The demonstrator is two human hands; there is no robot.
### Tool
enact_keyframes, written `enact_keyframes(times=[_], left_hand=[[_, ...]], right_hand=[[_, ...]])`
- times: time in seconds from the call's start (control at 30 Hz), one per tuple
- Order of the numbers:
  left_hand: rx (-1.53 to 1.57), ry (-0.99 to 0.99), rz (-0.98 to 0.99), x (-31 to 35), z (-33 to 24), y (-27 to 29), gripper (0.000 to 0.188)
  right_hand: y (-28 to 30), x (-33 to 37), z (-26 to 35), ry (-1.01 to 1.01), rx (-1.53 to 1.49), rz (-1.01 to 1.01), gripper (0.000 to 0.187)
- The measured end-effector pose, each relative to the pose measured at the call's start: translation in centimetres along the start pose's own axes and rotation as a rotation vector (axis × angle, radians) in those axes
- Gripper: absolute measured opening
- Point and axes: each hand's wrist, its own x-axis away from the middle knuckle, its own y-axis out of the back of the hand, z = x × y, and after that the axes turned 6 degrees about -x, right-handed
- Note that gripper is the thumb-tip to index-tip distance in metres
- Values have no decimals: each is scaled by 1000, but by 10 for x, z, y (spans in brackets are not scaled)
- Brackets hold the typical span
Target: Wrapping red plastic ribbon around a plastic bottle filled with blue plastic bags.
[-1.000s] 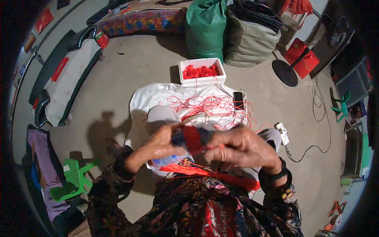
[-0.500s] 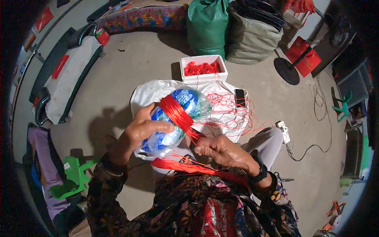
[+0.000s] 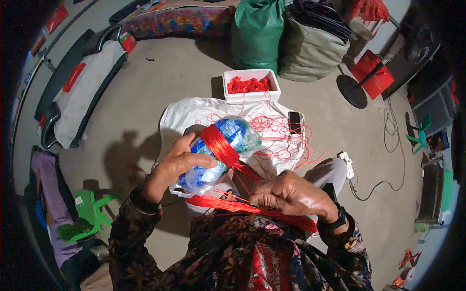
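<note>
My left hand [image 3: 177,167] grips a clear plastic bundle [image 3: 233,133] with blue, white and green printing, its thumb across the near side. A thick band of red cord [image 3: 219,147] is wrapped around the bundle's middle. From that band, red strands run down to my right hand [image 3: 289,194], whose fingers are closed on them in front of my lap. Across my lap lies a long hank of red strands [image 3: 225,203], its right part partly hidden under my right hand. Loose red cord [image 3: 279,128] is spread in tangles over a white sheet [image 3: 187,114] beyond the bundle.
A white foam box [image 3: 251,97] with red cord stands past the sheet. A black phone [image 3: 294,122] lies on the sheet's right side. Right of my knee is a white power strip [image 3: 345,164] with a cable. Green stool [image 3: 87,216] at left; full sacks [image 3: 257,36] at the back.
My right hand has moved right and down, away from the bundle, drawing the red strands longer. The bundle has shifted slightly down and right in my left hand's grip.
</note>
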Motion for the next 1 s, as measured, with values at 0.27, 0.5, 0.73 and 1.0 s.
enact_keyframes(times=[0.27, 0.5, 0.73, 1.0], left_hand=[[-441, -164, -40, 0, 7, -6, 63], [-847, -374, 227, 22, -3, -56, 64], [-310, -353, 209, 52, -34, -24, 74], [-60, -65, -23, 10, -36, -6, 65]], right_hand=[[-1, 8, 10, -56, 14, -87, 19], [27, -36, 18, 125, 39, -58, 15], [-4, -18, -75, -54, -469, -179, 18], [-5, -6, -17, -82, 95, 32, 20]])
